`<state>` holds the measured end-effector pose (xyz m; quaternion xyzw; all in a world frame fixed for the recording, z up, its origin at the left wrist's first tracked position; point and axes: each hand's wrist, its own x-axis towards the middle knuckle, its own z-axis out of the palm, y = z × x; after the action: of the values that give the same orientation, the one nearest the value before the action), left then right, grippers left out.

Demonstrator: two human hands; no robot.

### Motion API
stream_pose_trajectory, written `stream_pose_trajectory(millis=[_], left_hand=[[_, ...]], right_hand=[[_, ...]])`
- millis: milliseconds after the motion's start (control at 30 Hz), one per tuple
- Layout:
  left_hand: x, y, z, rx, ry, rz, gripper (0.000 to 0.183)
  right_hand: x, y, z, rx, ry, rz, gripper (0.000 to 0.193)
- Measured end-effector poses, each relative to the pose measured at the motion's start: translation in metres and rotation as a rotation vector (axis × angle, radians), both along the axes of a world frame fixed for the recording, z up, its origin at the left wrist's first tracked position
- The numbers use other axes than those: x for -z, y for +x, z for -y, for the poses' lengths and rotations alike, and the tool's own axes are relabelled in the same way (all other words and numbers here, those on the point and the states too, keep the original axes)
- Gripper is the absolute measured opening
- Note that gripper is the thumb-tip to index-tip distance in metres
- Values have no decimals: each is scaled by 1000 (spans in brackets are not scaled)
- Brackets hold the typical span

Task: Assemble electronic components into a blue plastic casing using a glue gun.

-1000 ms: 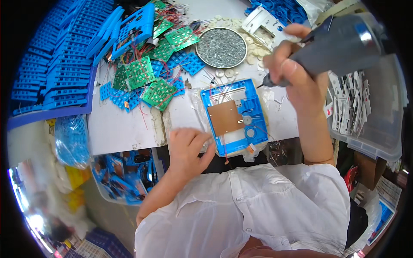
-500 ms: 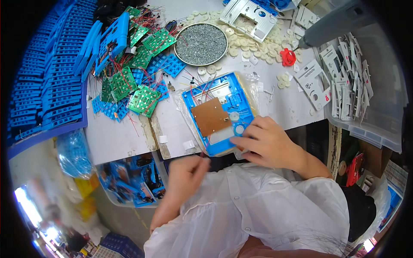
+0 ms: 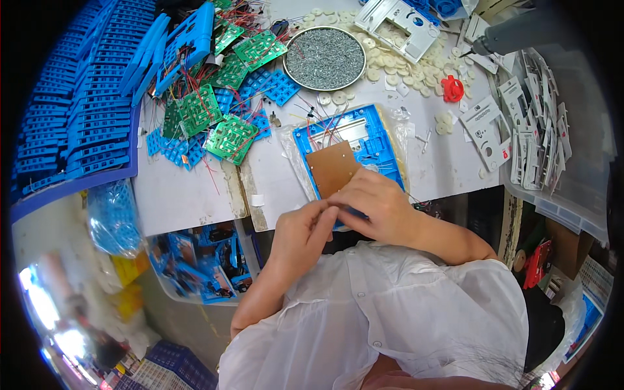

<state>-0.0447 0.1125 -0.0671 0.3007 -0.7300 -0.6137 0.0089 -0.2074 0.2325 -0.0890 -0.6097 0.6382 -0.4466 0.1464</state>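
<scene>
Blue plastic rectangular casing (image 3: pixel 382 138) is lying inner side up on crinkled clear plastic wrap (image 3: pixel 296 153) near the front edge of the white tabletop (image 3: pixel 437 174), a flat, square brown board (image 3: pixel 331 169) sitting inside it. We are holding our left hand (image 3: pixel 302 235) and right hand (image 3: pixel 376 201) together over its near end, fingers bent, fingertips meeting; we cannot tell what they are pinching. For careful work, we are favouring light fingertips, a level casing and no pressure on the board.
</scene>
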Motion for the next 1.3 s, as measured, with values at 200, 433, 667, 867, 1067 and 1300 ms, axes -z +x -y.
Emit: stream_pose_trajectory(millis=[200,433,667,867,1067,1300], left_hand=[[8,-7,8,28,113,40,21],[10,-5,3,-32,217,8,20],[3,-10,4,-66,242,3,19],[7,-10,3,-116,283,-5,18],[1,-12,-6,-46,-33,-60,14],[4,-13,-8,-48,13,-135,10]], right_hand=[[-14,-23,-11,-11,63,-28,42],[-8,-15,-16,-56,92,-93,35],[-8,-15,-22,-156,180,-133,27],[-5,-18,-25,-71,144,15,23],[-14,-20,-19,43,243,256,17],[-15,-27,-14,-37,257,267,11]])
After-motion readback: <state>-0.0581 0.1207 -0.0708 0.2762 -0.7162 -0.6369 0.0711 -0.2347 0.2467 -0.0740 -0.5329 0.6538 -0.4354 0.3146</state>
